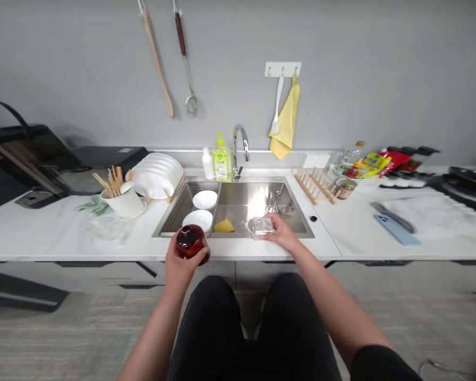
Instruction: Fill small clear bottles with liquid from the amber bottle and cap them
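Note:
My left hand (178,269) is wrapped round a dark red, round glass bottle (190,241) with a short open neck. It is in front of the sink's near left edge, above the counter front. My right hand (282,234) grips a small clear square glass-like piece (263,226) over the near rim of the steel sink (249,198); its exact kind is hard to make out. A yellow sponge (223,226) lies in the sink between my hands. Two white bowls (204,199) sit in the rack in the sink's left part.
Behind the sink stand the faucet (241,143), a yellow-green soap bottle (222,161) and a white bottle (207,165). To the left are stacked white plates (156,172) and a utensil cup (124,203). A wooden rack (316,185), jar (346,188) and blue phone (396,229) lie right.

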### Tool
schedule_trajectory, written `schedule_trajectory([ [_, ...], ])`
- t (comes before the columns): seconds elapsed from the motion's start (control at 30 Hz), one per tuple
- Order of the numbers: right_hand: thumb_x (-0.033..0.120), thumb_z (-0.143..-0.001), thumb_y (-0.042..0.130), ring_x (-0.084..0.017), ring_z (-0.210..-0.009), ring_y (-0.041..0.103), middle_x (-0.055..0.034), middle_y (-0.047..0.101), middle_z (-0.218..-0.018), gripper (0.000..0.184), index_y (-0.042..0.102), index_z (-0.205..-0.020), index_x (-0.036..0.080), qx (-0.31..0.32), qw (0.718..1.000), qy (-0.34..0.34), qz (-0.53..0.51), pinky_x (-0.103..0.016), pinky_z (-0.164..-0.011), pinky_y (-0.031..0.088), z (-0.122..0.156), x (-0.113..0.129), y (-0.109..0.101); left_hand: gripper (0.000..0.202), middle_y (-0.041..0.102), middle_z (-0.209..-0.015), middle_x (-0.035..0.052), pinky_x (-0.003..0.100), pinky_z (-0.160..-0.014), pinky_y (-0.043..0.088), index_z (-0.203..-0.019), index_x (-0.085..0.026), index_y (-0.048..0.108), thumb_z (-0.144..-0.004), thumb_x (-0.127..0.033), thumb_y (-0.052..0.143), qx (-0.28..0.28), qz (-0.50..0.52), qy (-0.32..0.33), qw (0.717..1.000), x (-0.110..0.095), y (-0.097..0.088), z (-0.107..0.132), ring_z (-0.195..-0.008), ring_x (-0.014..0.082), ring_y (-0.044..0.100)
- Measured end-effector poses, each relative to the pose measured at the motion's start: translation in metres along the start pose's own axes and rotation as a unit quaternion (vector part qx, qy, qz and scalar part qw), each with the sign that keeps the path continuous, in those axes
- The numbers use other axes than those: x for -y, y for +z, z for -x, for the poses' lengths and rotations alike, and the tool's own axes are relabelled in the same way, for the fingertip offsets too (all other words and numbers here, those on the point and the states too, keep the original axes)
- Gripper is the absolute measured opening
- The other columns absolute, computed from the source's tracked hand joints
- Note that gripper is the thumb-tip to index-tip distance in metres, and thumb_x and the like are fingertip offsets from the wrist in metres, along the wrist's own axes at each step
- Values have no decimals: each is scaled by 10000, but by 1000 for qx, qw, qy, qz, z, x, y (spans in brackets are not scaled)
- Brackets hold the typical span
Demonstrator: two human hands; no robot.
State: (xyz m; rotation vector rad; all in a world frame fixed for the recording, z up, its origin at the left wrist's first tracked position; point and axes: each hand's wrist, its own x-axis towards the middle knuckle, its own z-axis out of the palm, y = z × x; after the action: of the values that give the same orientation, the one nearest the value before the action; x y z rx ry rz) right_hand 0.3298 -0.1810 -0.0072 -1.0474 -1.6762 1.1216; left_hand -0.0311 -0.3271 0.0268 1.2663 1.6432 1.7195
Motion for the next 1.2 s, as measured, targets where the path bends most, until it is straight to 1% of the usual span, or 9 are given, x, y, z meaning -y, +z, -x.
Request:
schedule_trajectory([
  [0.17, 501, -682, 1051, -305, -987, 735, -35, 747, -1100, 777, 604, -1290, 315, 33, 999, -1, 28, -452, -937, 590, 50, 6, -7, 761, 814, -1250, 97, 547, -1142, 657, -1329, -264, 712, -661, -452, 1024, 5, 12, -6, 1000, 4, 10, 15, -1231, 366, 807],
  [0.3, 534, -702, 1031, -323, -1108, 741, -64, 763, -1225, 786, 627, -1324, 274, 17, 996, -27, 85, -466, -1037, 580, 67, 5, -13, 805, 809, -1289, 119, 540, -1144, 645, -1360, -223, 702, -658, -462, 1017, -20, 18, 1, 1000, 10, 27, 15, -1244, 358, 796],
  [0.57, 502, -803, 973, -373, -1314, 718, -118, 728, -1447, 795, 590, -1459, 268, 5, 991, -51, 122, -531, -1177, 538, 70, -8, -22, 822, 790, -1301, 129, 544, -1165, 621, -1363, -201, 706, -651, -451, 1033, 52, 49, 47, 996, 15, 61, -18, -1242, 354, 780],
  [0.67, 477, -813, 971, -389, -1422, 684, -135, 688, -1562, 863, 564, -1548, 280, 3, 990, -54, 128, -559, -1250, 501, 70, -11, -22, 841, 780, -1325, 133, 553, -1175, 611, -1387, -205, 696, -659, -461, 1030, 65, 46, 70, 994, 21, 73, -28, -1267, 360, 769],
  [0.77, 449, -829, 968, -400, -1561, 597, -154, 589, -1708, 962, 507, -1658, 284, 10, 989, -64, 130, -576, -1330, 433, 71, -10, -25, 873, 771, -1358, 136, 562, -1201, 591, -1415, -209, 682, -661, -473, 1032, 67, 39, 73, 994, 32, 83, -31, -1296, 364, 757],
  [0.83, 429, -837, 966, -399, -1578, 589, -167, 548, -1750, 1024, 460, -1714, 277, 21, 990, -66, 122, -575, -1341, 430, 72, -8, -27, 894, 766, -1381, 141, 565, -1216, 579, -1433, -209, 670, -662, -477, 1033, 71, 44, 71, 994, 39, 89, -31, -1317, 367, 749],
  [0.97, 398, -844, 973, -392, -1539, 636, -169, 582, -1725, 1057, 440, -1749, 279, 22, 992, -57, 109, -579, -1333, 453, 74, -7, -29, 883, 774, -1383, 143, 562, -1226, 574, -1446, -203, 666, -684, -474, 1019, 82, 41, 71, 993, 48, 92, -24, -1322, 365, 752],
  [1.1, 436, -858, 982, -403, -1612, 567, -154, 557, -1753, 1036, 461, -1743, 300, 14, 991, -62, 120, -597, -1372, 403, 75, -11, -29, 867, 779, -1400, 150, 547, -1219, 586, -1451, -189, 683, -686, -439, 1005, 96, 18, 85, 992, 48, 89, -18, -1328, 364, 753],
  [1.2, 475, -847, 1000, -406, -1608, 567, -153, 556, -1751, 1059, 460, -1743, 310, 14, 990, -69, 118, -610, -1369, 408, 77, -14, -28, 883, 772, -1434, 156, 550, -1233, 578, -1478, -190, 676, -692, -432, 999, 113, 13, 88, 990, 48, 87, -16, -1364, 371, 739],
])
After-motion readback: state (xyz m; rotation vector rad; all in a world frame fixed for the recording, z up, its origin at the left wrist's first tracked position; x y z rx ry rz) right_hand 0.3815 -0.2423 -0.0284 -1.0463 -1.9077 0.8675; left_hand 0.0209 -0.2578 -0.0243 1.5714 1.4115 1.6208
